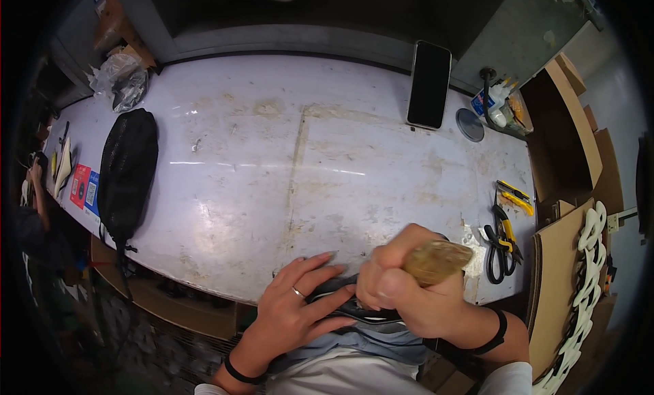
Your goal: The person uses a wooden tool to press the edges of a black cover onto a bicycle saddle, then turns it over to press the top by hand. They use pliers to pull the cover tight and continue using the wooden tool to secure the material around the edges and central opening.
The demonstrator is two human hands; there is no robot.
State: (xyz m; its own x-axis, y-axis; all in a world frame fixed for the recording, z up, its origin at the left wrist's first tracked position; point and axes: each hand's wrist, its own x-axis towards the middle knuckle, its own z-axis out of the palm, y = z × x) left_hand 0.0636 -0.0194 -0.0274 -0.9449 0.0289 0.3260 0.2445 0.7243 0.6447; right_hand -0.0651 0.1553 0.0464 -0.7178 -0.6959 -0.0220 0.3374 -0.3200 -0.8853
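My right hand (417, 286) is closed in a fist around a tool with a thick, yellowish-brown handle (437, 261). The handle's end sticks out above the thumb; the tool's working end is hidden beneath the fist. Under both hands, at the table's near edge by my body, lies a dark grey and black item (334, 289), mostly covered, so its kind cannot be made out. My left hand (294, 306), with a ring on one finger, rests on its left side, fingers stretched and apart, their tips close to the right fist.
On the worn white table (231, 170) lie a black pouch (129, 173) at left, a phone (429, 85) at the back, and black-handled scissors (501, 255), pliers (505, 224) and a yellow cutter (516, 199) at right. Glue bottles (496, 102) stand behind. Cardboard (562, 259) borders the right side.
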